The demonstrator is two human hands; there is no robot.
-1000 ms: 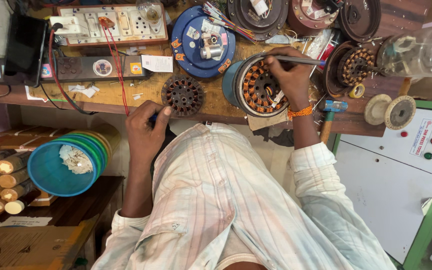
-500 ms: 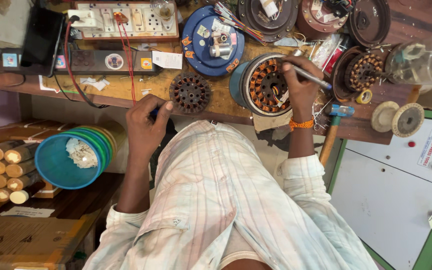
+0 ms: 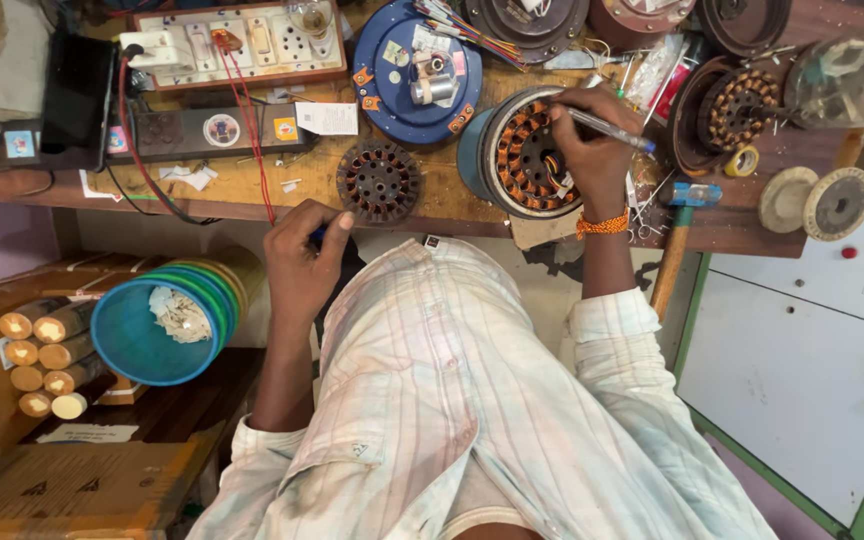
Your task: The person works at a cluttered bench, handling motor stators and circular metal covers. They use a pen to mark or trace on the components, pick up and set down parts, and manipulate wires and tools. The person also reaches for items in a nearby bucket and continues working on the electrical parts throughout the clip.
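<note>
Head view, looking straight down on a person seated at a cluttered wooden bench (image 3: 252, 185). The right hand (image 3: 592, 150), at about one o'clock, is closed around a slim pen-like tool (image 3: 607, 130) and rests on the rim of a round motor stator (image 3: 527, 155) with copper-coloured windings, which sits on the bench near the front edge. The tool's working tip is hidden behind the fingers, so I cannot tell exactly where it touches the coils. The left hand (image 3: 302, 255), at about ten o'clock and just off the bench edge, is curled narrow around something small and dark that I cannot make out.

Just beside the stator, at eleven o'clock, lies a smaller dark laminated core (image 3: 380, 182) that looks bare of wire. A blue round plate (image 3: 392, 95) lies beyond it at twelve, and a switchboard with red leads (image 3: 237, 45) sits toward eleven. At nine o'clock, below the bench, stands a stack of blue-green tubs (image 3: 157, 320).

By my reckoning the winding is largely in place, since coils fill the slots all round; what looks left is dressing or checking them, and the bare core seems untouched.
</note>
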